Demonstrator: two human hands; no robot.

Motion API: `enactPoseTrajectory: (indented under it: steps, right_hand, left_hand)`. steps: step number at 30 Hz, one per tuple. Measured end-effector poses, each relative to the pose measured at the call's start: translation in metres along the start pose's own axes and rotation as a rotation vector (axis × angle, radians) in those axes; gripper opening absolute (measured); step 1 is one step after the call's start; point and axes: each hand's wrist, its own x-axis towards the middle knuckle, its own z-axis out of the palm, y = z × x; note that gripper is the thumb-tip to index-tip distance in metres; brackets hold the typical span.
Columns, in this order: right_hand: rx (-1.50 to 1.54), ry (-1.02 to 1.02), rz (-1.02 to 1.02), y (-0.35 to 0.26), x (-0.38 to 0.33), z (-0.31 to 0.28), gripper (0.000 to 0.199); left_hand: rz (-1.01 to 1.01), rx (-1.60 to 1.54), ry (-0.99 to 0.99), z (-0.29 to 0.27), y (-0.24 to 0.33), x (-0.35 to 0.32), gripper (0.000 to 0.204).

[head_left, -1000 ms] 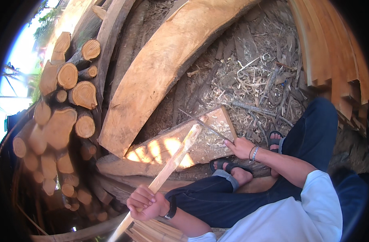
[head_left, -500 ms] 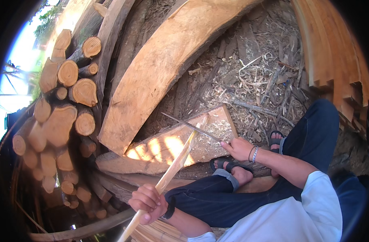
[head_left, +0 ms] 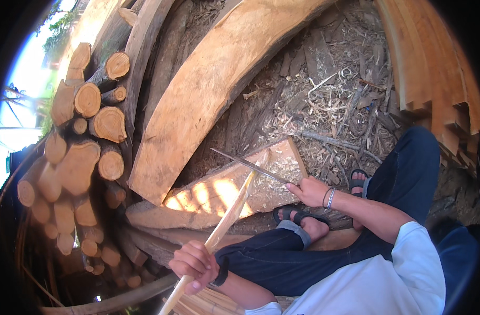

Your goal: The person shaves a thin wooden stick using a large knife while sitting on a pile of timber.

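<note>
A broad curved slab of pale timber sweeps from the top centre of the frame down toward the left of centre. To its left, filling the left side, you have a stack of cut logs with their round ends facing you. At the upper right, a pile of sawn planks steps down the edge of the frame. Between these, the ground is covered with wood shavings.

In the middle lies a flat chopping block, dappled with sunlight, its far end dusted with shavings. Your legs in dark trousers cross the lower right, and one sandalled foot rests just beside the block.

Your left hand, at the lower centre, is closed in a fist around a long pale stick, which slants up and to the right so that its tip rests on the block. Your right arm reaches in from the lower right, wrist nearly straight, and your right hand grips the handle of a long thin blade. The blade points up and left, crossing the stick near its upper end.
</note>
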Motion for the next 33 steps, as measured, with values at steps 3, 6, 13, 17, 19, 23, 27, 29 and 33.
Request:
enactPoseTrajectory:
  steps: [3,6,13,17,19,23,27,29,33]
  right_hand:
    - [0.003,-0.006,-0.093,-0.008,-0.005,0.003,0.073]
    - [0.011,-0.013,-0.178,-0.022,-0.012,0.005,0.071]
    - [-0.062,0.025,0.071,0.016,0.009,-0.003,0.073]
    - [-0.034,0.017,0.068,0.014,0.001,-0.001,0.074]
    - [0.006,0.000,-0.015,0.001,0.000,-0.001,0.073]
    - [-0.061,0.046,-0.137,-0.010,-0.007,0.007,0.073]
    - [-0.041,0.061,-0.046,0.017,0.005,0.020,0.074]
    - [0.024,0.056,0.038,0.028,0.011,0.017,0.075]
    - [-0.028,0.055,0.076,0.037,0.008,0.022,0.074]
  left_hand:
    - [0.017,-0.057,0.080,0.002,0.000,-0.002,0.032]
    - [0.010,-0.051,0.099,0.001,0.000,-0.002,0.032]
    - [0.009,-0.006,0.029,-0.002,0.000,-0.001,0.036]
    - [0.011,0.012,0.051,0.001,0.001,-0.001,0.036]
    - [0.011,0.018,0.066,0.001,0.001,-0.001,0.036]
    - [0.041,0.040,0.210,0.000,-0.001,-0.004,0.037]
    - [0.106,0.118,0.648,0.004,0.002,-0.006,0.042]
    - [0.112,0.135,0.647,-0.001,0.000,-0.003,0.050]
    - [0.120,0.149,0.600,-0.004,-0.004,-0.003,0.056]
